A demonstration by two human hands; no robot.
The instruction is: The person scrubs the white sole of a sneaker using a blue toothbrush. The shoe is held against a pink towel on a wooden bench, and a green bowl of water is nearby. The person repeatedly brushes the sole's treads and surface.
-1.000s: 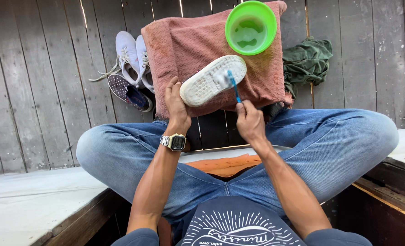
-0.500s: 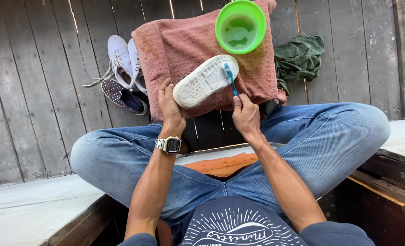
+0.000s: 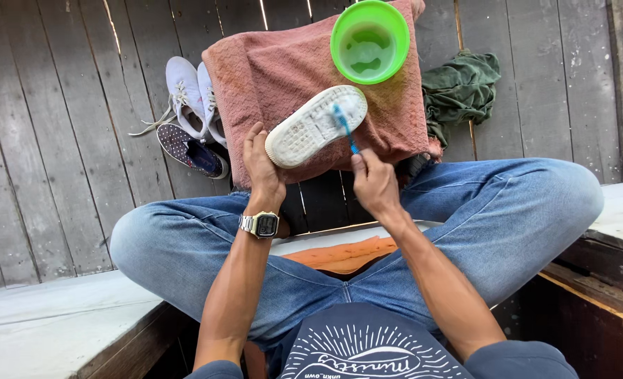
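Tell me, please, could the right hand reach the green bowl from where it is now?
Probably yes. The right hand holds a blue toothbrush against the shoe sole, and the green bowl sits just beyond on the pink towel, with nothing between.

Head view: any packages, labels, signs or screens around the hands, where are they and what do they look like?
Wristwatch: on the left wrist, below the left hand; rectangular silver case on a metal band, small dark screen.
Shirt print: bottom edge of the picture, on the dark shirt; white sunburst design over lettering.
No packages or signs in view.
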